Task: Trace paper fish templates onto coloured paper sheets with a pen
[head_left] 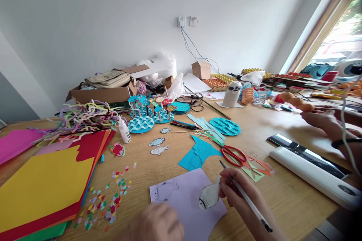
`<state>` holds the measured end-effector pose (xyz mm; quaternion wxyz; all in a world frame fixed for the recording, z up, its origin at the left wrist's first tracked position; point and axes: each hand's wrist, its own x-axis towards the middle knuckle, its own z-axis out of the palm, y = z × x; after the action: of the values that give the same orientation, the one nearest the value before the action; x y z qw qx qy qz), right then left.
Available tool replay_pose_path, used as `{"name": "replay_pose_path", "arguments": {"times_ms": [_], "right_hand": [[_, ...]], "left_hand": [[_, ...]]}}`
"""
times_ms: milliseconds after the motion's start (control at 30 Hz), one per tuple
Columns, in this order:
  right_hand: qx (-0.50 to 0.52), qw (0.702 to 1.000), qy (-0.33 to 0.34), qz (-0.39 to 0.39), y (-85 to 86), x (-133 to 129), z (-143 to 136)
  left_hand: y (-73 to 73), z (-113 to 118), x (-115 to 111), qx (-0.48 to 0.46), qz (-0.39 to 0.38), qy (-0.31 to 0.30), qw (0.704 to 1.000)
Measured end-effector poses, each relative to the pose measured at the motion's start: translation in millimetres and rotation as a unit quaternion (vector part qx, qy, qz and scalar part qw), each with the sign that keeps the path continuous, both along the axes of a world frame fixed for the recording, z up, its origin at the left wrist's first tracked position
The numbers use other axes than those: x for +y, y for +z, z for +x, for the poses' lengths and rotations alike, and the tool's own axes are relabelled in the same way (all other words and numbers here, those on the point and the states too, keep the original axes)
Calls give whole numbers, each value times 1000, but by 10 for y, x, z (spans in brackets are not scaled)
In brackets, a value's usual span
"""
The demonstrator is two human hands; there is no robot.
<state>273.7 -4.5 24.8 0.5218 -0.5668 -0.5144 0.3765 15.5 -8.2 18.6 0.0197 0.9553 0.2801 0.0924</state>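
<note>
- Wooden table (147,169), pale brown, running under everything; clutter heaviest along the wall side.
- Stack of coloured paper (45,180) at left: yellow uppermost, red, orange, blue and green edges showing beneath.
- Cardboard box (98,95) at the back left, a beige bag (109,78) lying on top.
- Long white device (311,175) with a glossy black strip, at right. Beyond it, another person's hand (322,118), dark band at the wrist.
- Purple sheet (192,220) at the near edge, between both of the wearer's hands; a fish outline (166,191) drawn in its upper left corner.
- Left hand (158,222): blurred, over the sheet's lower left edge, fingers bent; cannot tell whether it grips anything.
- Right hand (240,192): fingers closed round a pen (252,205), point aimed up and away, over the sheet's right side.
- Blue paper (199,152), cut irregularly, just beyond the sheet; red-handled scissors (234,156) to its right.
- White fish cutout (209,197) lying over the sheet's right part, dark scale marks near the head; tail end at the right fingertips, unclear if pinched.
- Three smaller fish cutouts (159,150) farther off, near the glue bottle (123,130).
- Paper confetti (117,200), many colours, scattered between stack and sheet.
</note>
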Motion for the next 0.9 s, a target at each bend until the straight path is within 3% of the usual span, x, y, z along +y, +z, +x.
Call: {"name": "replay_pose_path", "arguments": {"times_ms": [33, 100, 167, 300, 400, 633, 733, 900], "right_hand": [[-2, 1000, 5, 2, -27, 5, -16], [-2, 1000, 20, -2, -73, 14, -59], [4, 1000, 21, -9, -109, 17, -114], [13, 1000, 15, 8, -158, 10, -208], [11, 999, 40, 5, -167, 0, -224], [18, 1000, 24, -9, -206, -14, -238], [28, 1000, 6, -10, -253, 1, -227], [38, 998, 45, -24, -239, 5, -204]], "left_hand": [[175, -14, 133, 18, -2, 12, 1000], [458, -64, 453, 33, -51, 113, 992], [593, -121, 809, 15, -61, 194, 979], [492, -160, 1445, 16, -56, 219, 974], [355, -121, 1749, 41, -71, 200, 976], [276, -68, 1993, 98, -103, 176, 974], [299, -96, 2014, 95, -120, 169, 974], [390, -176, 2022, 57, -148, 158, 975]]}}
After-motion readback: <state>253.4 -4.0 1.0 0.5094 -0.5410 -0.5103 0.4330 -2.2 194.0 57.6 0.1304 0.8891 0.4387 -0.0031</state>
